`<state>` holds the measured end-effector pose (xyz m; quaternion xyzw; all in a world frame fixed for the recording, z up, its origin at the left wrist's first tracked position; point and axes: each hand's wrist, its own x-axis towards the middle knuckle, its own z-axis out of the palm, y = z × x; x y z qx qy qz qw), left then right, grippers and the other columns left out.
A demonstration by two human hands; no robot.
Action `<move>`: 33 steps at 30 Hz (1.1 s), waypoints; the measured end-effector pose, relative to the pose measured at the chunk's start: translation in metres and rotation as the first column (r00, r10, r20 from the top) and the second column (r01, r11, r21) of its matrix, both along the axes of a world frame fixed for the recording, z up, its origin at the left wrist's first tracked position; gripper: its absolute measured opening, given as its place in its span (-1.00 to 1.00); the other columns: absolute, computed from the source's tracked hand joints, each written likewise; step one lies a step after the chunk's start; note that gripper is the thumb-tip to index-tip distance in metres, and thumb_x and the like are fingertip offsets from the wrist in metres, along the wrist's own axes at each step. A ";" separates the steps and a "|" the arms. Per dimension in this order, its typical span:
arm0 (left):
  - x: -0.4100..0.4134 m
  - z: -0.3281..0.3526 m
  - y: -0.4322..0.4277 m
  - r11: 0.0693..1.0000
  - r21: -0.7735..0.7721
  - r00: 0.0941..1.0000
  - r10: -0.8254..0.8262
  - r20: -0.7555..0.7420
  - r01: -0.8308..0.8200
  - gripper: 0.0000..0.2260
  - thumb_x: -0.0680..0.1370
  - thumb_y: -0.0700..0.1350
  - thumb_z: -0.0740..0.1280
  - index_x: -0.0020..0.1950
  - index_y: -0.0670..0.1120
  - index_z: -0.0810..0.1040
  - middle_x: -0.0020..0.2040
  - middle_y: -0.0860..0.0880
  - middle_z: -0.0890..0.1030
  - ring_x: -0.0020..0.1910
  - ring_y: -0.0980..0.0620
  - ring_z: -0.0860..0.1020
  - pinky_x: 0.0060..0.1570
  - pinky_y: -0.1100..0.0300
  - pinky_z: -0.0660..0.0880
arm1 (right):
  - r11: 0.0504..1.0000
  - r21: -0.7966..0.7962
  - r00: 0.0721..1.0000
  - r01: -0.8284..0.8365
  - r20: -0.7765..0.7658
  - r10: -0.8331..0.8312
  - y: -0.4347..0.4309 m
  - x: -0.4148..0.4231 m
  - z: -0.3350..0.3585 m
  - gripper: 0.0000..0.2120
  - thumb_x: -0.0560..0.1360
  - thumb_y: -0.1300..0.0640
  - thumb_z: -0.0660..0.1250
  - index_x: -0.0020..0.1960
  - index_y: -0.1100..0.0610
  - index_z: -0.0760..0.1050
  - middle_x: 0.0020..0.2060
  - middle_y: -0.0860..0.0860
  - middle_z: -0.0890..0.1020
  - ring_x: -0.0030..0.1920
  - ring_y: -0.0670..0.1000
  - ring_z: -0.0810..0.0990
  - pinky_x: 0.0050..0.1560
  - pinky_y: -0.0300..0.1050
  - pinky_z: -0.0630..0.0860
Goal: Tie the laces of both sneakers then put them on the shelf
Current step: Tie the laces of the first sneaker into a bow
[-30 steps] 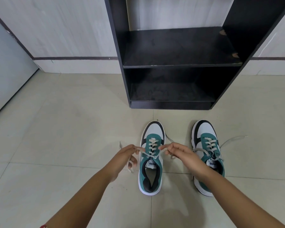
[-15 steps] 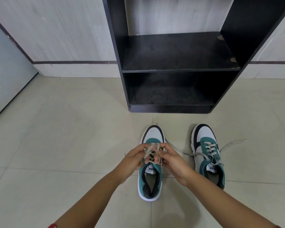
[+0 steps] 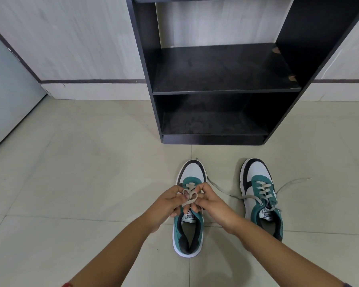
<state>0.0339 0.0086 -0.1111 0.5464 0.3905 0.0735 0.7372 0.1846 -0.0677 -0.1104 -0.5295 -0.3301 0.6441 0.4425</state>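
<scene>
Two white, teal and black sneakers stand side by side on the tiled floor, toes toward a black shelf [image 3: 226, 92]. Over the left sneaker [image 3: 192, 172], my left hand [image 3: 166, 204] and my right hand [image 3: 210, 204] meet, each pinching part of its beige lace [image 3: 190, 196], which is looped between the fingers. The right sneaker [image 3: 259, 195] sits untouched; its laces [image 3: 290, 183] trail loose across the floor to both sides.
The black shelf has two open compartments, a lower one [image 3: 214, 121] at floor level and a higher board. It stands against a pale wall [image 3: 71, 38]. A grey door [image 3: 6, 90] is at the left. Bare floor tiles [image 3: 81, 172] spread to the left.
My hands went from holding the lace ends apart to coming together over the left sneaker's tongue, forming loops. The view has tilted down slightly.
</scene>
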 end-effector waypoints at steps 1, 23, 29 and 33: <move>0.001 -0.001 -0.001 0.999 -0.002 0.999 0.036 -0.010 -0.036 -0.95 0.59 -0.17 0.22 -0.03 -0.13 0.43 -0.37 -0.07 0.52 -0.46 0.09 0.32 -0.49 0.33 0.21 | 1.000 0.014 1.000 -0.011 0.002 0.011 -0.001 0.000 0.000 -0.81 0.57 0.42 0.05 -0.06 0.14 0.21 -0.30 0.19 0.55 -0.39 -0.10 0.46 -0.31 -0.35 0.38; -0.005 -0.008 -0.004 0.135 0.939 0.948 -0.058 -0.312 0.317 -0.82 0.44 -0.26 0.31 -0.01 -0.03 0.49 0.13 0.03 0.62 -0.21 0.03 0.51 -0.23 0.20 0.50 | 0.960 -0.256 0.989 0.117 0.121 -0.088 0.016 0.000 -0.001 -0.70 0.57 0.17 0.19 -0.32 0.18 0.50 -0.58 0.04 0.55 -0.60 -0.06 0.41 -0.55 -0.27 0.28; -0.004 -0.009 -0.003 0.051 0.926 0.928 -0.035 -0.372 0.373 -0.77 0.34 -0.31 0.41 -0.09 -0.08 0.49 -0.23 -0.02 0.62 -0.34 -0.01 0.47 -0.41 0.21 0.42 | 0.944 -0.305 0.989 0.128 -0.033 -0.145 0.016 -0.001 -0.007 -0.71 0.61 0.17 0.08 -0.18 0.23 0.49 -0.51 0.07 0.57 -0.51 -0.03 0.50 -0.47 -0.22 0.30; 0.002 -0.002 -0.010 0.568 0.795 0.936 0.112 -0.333 0.215 -0.90 0.46 -0.25 0.27 -0.17 -0.09 0.38 -0.31 -0.06 0.51 -0.38 0.04 0.38 -0.37 0.19 0.31 | 0.957 -0.229 0.984 0.180 0.029 -0.178 0.010 -0.005 -0.008 -0.67 0.64 0.10 0.02 -0.20 0.15 0.44 -0.46 0.07 0.59 -0.45 -0.03 0.52 -0.41 -0.19 0.31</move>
